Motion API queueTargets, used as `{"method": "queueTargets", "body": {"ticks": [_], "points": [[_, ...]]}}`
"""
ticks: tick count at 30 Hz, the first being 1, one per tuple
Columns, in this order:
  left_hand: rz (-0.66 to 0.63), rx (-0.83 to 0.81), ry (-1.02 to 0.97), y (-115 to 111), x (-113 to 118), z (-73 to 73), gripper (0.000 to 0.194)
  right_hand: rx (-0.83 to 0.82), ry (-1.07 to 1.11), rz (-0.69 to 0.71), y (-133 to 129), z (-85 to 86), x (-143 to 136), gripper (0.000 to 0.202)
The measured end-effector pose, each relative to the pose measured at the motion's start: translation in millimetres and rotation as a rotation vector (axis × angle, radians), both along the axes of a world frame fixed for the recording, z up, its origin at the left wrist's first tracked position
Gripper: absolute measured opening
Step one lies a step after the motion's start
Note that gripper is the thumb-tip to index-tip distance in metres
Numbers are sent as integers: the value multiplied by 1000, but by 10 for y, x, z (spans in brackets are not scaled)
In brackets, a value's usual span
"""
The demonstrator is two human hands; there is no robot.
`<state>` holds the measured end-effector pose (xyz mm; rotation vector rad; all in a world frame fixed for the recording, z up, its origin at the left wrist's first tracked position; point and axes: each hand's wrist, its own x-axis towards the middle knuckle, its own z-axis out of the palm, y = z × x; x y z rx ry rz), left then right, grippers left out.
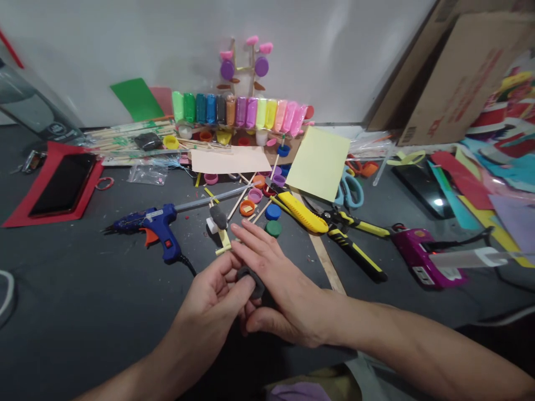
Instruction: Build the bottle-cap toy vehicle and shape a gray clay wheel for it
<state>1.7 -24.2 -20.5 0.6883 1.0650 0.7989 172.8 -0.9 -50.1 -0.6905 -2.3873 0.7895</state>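
My left hand point(223, 298) pinches a dark grey lump of modelling clay point(256, 287) between thumb and fingers. Against its right side lies my right hand point(278, 278), fingers stretched out and close together over the left fingertips; its palm side is hidden. Just beyond the fingertips stands a small figure point(218, 217) with a dark clay top, a white piece and a pale yellow strip point(224, 239). Bottle caps lie near it, among them a green one point(273, 228) and a blue one point(273, 211).
A blue glue gun point(161, 223) lies left, a yellow utility knife point(303, 211) and pliers point(346, 223) right. Farther right is a purple device point(426, 259). Clay packets point(229, 111) line the back; a phone point(62, 184) rests on red paper. Cardboard point(460, 78) leans at back right.
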Motion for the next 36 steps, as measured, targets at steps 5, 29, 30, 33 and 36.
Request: {"method": "queueTargets", "body": {"ticks": [5,29,30,33,36], "points": [[-8,33,38,-7,-22,-1,12,-20,58,11,6,-37,4,80],[-190,629,665,-22,-126,-40,13,183,131,-279,21,211,73,14],[-202,638,678,-26,-128,-38,13,222,113,-278,27,214,80,13],[-231,640,704,-43,-138,-44,15,342,46,-259,40,231,105,11],[-235,640,696,-55,-149,-55,15,414,-1,-249,46,242,119,10]]}}
